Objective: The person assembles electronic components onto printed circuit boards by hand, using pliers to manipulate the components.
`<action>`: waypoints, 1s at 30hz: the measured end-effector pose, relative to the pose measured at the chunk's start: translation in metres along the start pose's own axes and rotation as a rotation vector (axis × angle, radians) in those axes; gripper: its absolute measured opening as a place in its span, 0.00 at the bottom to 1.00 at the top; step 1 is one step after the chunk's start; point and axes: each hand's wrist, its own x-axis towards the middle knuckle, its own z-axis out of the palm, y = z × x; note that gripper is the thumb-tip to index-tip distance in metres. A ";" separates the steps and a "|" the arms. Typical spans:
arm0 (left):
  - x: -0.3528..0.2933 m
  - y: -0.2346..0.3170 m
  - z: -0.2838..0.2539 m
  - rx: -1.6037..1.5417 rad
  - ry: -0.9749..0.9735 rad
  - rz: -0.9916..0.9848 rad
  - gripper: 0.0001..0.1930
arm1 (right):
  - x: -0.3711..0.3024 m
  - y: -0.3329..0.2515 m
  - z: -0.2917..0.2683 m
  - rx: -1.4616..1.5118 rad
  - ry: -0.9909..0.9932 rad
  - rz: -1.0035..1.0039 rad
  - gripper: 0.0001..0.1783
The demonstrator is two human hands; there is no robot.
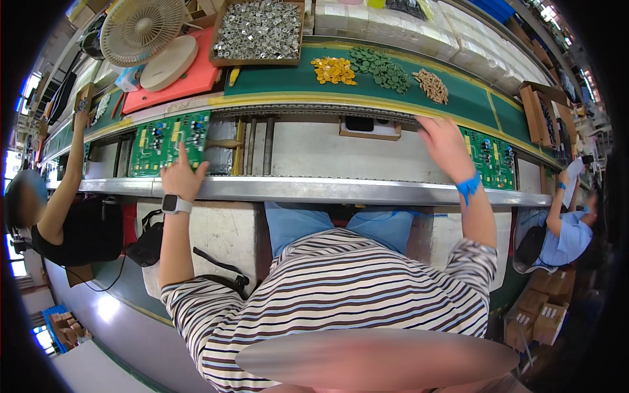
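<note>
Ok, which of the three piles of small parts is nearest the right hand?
The tan pile, rightmost of the three, just beyond the right hand; the green pile and yellow pile lie farther left.

Circuit boards (147,147) flank the passable gap (314,154) behind the metal rail (314,188).

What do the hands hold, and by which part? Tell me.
Nothing visibly: the left hand points over the left green circuit board; the right hand appears empty.
</note>
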 end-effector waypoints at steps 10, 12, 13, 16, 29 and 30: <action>-0.047 0.091 -0.028 -0.222 0.117 0.554 0.37 | 0.248 -0.059 0.141 0.048 0.224 -0.305 0.07; -0.049 0.106 -0.035 -0.272 0.127 0.720 0.34 | 0.270 -0.062 0.157 0.021 0.206 -0.298 0.08; -0.045 0.113 -0.039 -0.268 0.128 0.726 0.34 | 0.280 -0.062 0.163 -0.009 0.193 -0.297 0.09; -0.021 0.127 -0.056 -0.403 0.033 0.897 0.28 | 0.292 -0.063 0.180 -0.016 0.201 -0.262 0.07; 0.234 0.141 -0.025 -0.349 0.393 0.440 0.08 | 0.296 -0.072 0.189 0.066 0.319 -0.214 0.06; 0.234 0.141 -0.026 -0.313 0.385 0.433 0.08 | 0.295 -0.072 0.186 0.133 0.340 -0.212 0.06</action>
